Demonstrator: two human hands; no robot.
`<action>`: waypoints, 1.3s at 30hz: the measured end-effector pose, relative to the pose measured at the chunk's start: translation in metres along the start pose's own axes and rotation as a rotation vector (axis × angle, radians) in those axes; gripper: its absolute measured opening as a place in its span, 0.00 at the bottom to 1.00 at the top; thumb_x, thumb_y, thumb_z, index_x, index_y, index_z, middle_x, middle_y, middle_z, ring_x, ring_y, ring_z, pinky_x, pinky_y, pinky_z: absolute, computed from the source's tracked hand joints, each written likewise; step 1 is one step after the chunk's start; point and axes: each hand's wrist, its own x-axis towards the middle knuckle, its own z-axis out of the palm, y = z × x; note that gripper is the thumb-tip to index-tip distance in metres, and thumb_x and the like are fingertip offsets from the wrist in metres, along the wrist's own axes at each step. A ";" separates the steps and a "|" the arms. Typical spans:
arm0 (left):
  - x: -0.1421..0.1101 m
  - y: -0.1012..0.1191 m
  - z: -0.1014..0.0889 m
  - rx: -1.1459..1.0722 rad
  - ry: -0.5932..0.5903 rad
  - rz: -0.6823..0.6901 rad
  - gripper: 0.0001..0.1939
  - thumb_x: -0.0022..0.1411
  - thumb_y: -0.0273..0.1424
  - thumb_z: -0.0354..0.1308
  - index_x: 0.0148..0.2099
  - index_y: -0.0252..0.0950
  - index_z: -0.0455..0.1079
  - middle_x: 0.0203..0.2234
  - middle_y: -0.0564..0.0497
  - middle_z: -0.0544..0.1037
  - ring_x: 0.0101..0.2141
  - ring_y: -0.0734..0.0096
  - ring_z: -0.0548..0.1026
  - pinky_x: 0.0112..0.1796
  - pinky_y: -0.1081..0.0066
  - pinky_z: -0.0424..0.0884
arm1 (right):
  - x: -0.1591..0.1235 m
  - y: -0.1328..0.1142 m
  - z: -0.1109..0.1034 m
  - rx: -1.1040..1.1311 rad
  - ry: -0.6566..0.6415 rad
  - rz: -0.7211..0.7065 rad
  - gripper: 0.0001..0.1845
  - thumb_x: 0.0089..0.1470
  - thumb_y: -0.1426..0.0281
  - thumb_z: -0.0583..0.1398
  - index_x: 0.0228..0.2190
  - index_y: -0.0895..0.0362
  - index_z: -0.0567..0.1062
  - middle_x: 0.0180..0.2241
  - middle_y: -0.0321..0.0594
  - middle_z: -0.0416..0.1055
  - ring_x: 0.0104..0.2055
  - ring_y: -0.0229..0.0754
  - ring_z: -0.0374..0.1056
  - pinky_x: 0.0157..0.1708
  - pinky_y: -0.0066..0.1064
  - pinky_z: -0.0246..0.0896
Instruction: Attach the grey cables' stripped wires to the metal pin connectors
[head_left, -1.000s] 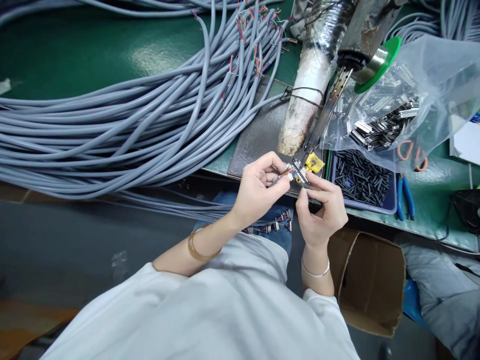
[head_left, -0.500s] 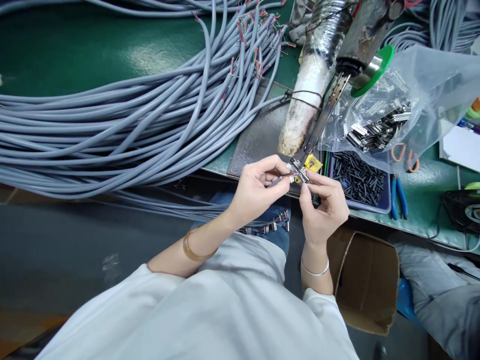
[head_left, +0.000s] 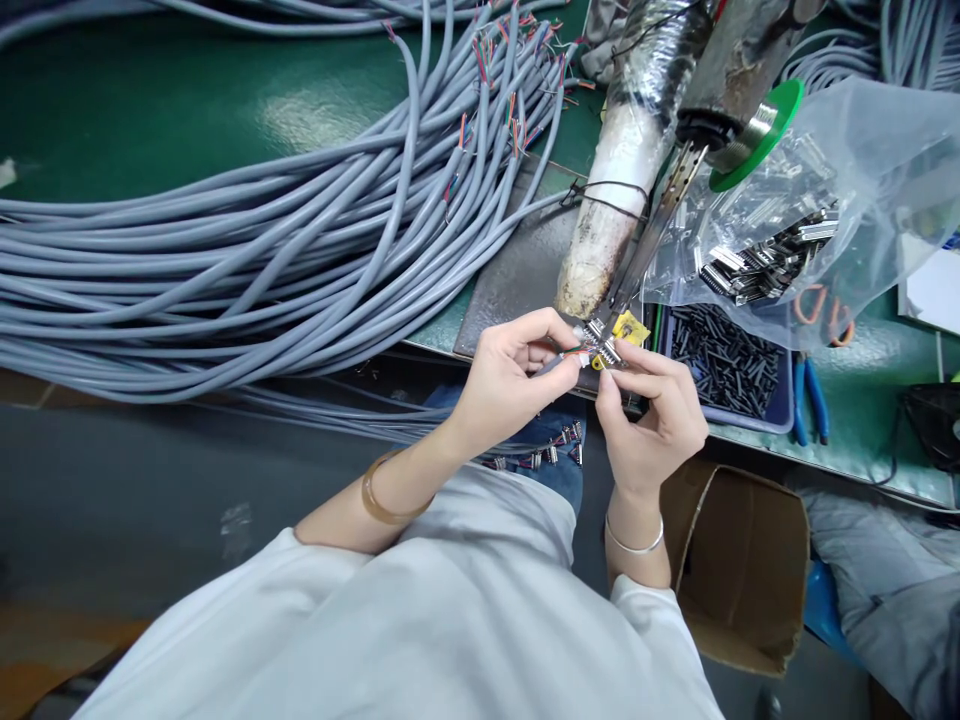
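My left hand pinches the stripped end of a grey cable, whose coloured wires poke out toward the right. My right hand pinches a small metal connector and holds it against those wire ends. Both hands meet at the bench's front edge, right under the tip of a fixed soldering iron that slants down from a wrapped white holder. A yellow piece sits just behind the connector.
A big bundle of grey cables covers the green bench. A clear bag of metal connectors, a blue tray of black sleeves, blue-handled pliers and a solder spool lie right. A cardboard box stands below.
The hands have stayed at the iron's tip; my right hand's fingers shifted slightly on the connector. The view wobbled a little sideways and came back.
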 end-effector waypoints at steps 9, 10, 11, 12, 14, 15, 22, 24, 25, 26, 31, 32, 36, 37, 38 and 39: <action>-0.006 0.001 -0.002 0.024 -0.058 -0.070 0.06 0.56 0.25 0.65 0.33 0.34 0.69 0.27 0.55 0.74 0.22 0.84 0.69 0.23 0.82 0.67 | -0.010 0.002 -0.003 -0.125 0.025 -0.135 0.12 0.53 0.79 0.67 0.36 0.51 0.75 0.41 0.37 0.82 0.41 0.41 0.80 0.41 0.33 0.78; -0.007 0.003 -0.003 0.008 -0.071 -0.080 0.06 0.55 0.25 0.65 0.35 0.34 0.70 0.25 0.56 0.74 0.21 0.83 0.69 0.23 0.82 0.67 | -0.011 0.001 -0.003 -0.130 0.047 -0.142 0.13 0.52 0.79 0.67 0.36 0.51 0.76 0.40 0.37 0.82 0.40 0.40 0.80 0.40 0.32 0.78; -0.008 0.004 -0.004 -0.026 -0.092 -0.101 0.08 0.55 0.24 0.66 0.37 0.34 0.70 0.24 0.57 0.73 0.21 0.83 0.69 0.23 0.82 0.67 | -0.012 -0.001 -0.004 -0.128 0.065 -0.138 0.13 0.52 0.80 0.67 0.36 0.51 0.76 0.40 0.37 0.82 0.40 0.40 0.80 0.40 0.32 0.78; -0.009 0.004 -0.006 -0.079 -0.123 -0.133 0.10 0.55 0.25 0.66 0.40 0.35 0.70 0.23 0.57 0.73 0.20 0.82 0.70 0.22 0.82 0.67 | -0.013 -0.003 -0.005 -0.115 0.071 -0.112 0.12 0.52 0.80 0.67 0.35 0.51 0.76 0.39 0.37 0.82 0.39 0.40 0.80 0.40 0.32 0.78; -0.011 0.006 -0.012 -0.209 -0.205 -0.223 0.12 0.56 0.27 0.66 0.43 0.34 0.71 0.22 0.56 0.75 0.18 0.80 0.71 0.21 0.80 0.68 | -0.014 -0.006 -0.008 -0.047 0.025 0.018 0.08 0.54 0.77 0.66 0.33 0.52 0.75 0.38 0.37 0.82 0.39 0.40 0.80 0.38 0.32 0.78; -0.012 0.006 -0.014 -0.267 -0.247 -0.274 0.11 0.57 0.29 0.66 0.43 0.34 0.72 0.22 0.54 0.77 0.19 0.78 0.73 0.22 0.78 0.70 | -0.015 -0.008 -0.010 0.007 -0.031 0.106 0.06 0.55 0.76 0.66 0.32 0.53 0.74 0.37 0.37 0.82 0.38 0.40 0.80 0.36 0.31 0.78; -0.026 0.005 -0.019 -0.361 -0.349 -0.355 0.13 0.59 0.31 0.69 0.46 0.33 0.75 0.33 0.45 0.84 0.35 0.65 0.85 0.38 0.71 0.80 | -0.020 -0.028 -0.027 0.127 0.295 0.226 0.02 0.61 0.71 0.62 0.36 0.54 0.73 0.27 0.30 0.75 0.18 0.30 0.68 0.16 0.22 0.59; -0.030 0.006 -0.017 -0.334 -0.324 -0.315 0.12 0.60 0.29 0.68 0.46 0.34 0.74 0.34 0.46 0.84 0.36 0.66 0.85 0.39 0.72 0.80 | -0.023 -0.035 -0.033 0.108 0.383 0.204 0.03 0.62 0.68 0.61 0.35 0.53 0.75 0.22 0.27 0.67 0.14 0.28 0.59 0.12 0.23 0.49; -0.032 0.007 -0.015 -0.317 -0.316 -0.296 0.12 0.60 0.29 0.68 0.46 0.34 0.74 0.35 0.46 0.84 0.36 0.66 0.85 0.40 0.72 0.80 | -0.025 -0.039 -0.035 0.089 0.319 0.245 0.05 0.62 0.67 0.61 0.35 0.54 0.76 0.21 0.27 0.65 0.14 0.28 0.57 0.13 0.24 0.47; -0.034 0.007 -0.014 -0.301 -0.312 -0.277 0.12 0.61 0.29 0.68 0.46 0.34 0.74 0.36 0.46 0.84 0.36 0.67 0.85 0.40 0.72 0.81 | -0.026 -0.041 -0.036 0.071 0.207 0.312 0.06 0.62 0.66 0.61 0.36 0.54 0.77 0.21 0.28 0.65 0.14 0.28 0.57 0.13 0.24 0.46; -0.041 0.006 -0.011 -0.219 -0.316 -0.201 0.10 0.61 0.28 0.66 0.46 0.35 0.72 0.36 0.47 0.84 0.36 0.71 0.84 0.41 0.76 0.80 | -0.031 -0.043 -0.031 0.099 -0.151 0.488 0.07 0.59 0.64 0.64 0.35 0.55 0.79 0.26 0.31 0.70 0.18 0.28 0.53 0.17 0.25 0.48; -0.043 0.005 -0.010 -0.208 -0.312 -0.189 0.10 0.62 0.28 0.65 0.46 0.35 0.72 0.36 0.48 0.83 0.36 0.72 0.84 0.41 0.77 0.79 | -0.031 -0.042 -0.029 0.097 -0.150 0.494 0.07 0.59 0.65 0.63 0.33 0.55 0.78 0.26 0.31 0.70 0.19 0.28 0.52 0.18 0.26 0.47; -0.048 -0.001 -0.009 -0.146 -0.266 -0.141 0.08 0.63 0.27 0.63 0.44 0.34 0.71 0.35 0.49 0.82 0.36 0.75 0.82 0.41 0.78 0.78 | -0.031 -0.043 -0.023 0.048 -0.137 0.445 0.07 0.59 0.68 0.62 0.29 0.56 0.77 0.23 0.30 0.67 0.19 0.28 0.49 0.19 0.26 0.44; -0.049 -0.002 -0.008 -0.125 -0.254 -0.132 0.07 0.63 0.27 0.63 0.43 0.34 0.71 0.34 0.49 0.81 0.35 0.75 0.82 0.40 0.78 0.77 | -0.031 -0.044 -0.022 0.040 -0.134 0.430 0.07 0.59 0.68 0.62 0.29 0.56 0.77 0.23 0.30 0.67 0.19 0.28 0.49 0.19 0.26 0.44; -0.050 -0.003 -0.008 -0.105 -0.244 -0.126 0.07 0.63 0.27 0.63 0.42 0.34 0.70 0.34 0.50 0.81 0.35 0.75 0.81 0.40 0.77 0.77 | -0.032 -0.044 -0.021 0.036 -0.131 0.420 0.07 0.59 0.68 0.62 0.29 0.56 0.76 0.23 0.30 0.66 0.19 0.28 0.49 0.19 0.26 0.44; -0.051 -0.004 -0.008 -0.090 -0.236 -0.121 0.07 0.63 0.27 0.63 0.42 0.35 0.70 0.33 0.50 0.80 0.34 0.75 0.81 0.40 0.77 0.76 | -0.032 -0.043 -0.021 0.039 -0.127 0.417 0.07 0.58 0.68 0.62 0.29 0.56 0.76 0.23 0.30 0.66 0.19 0.28 0.49 0.19 0.26 0.43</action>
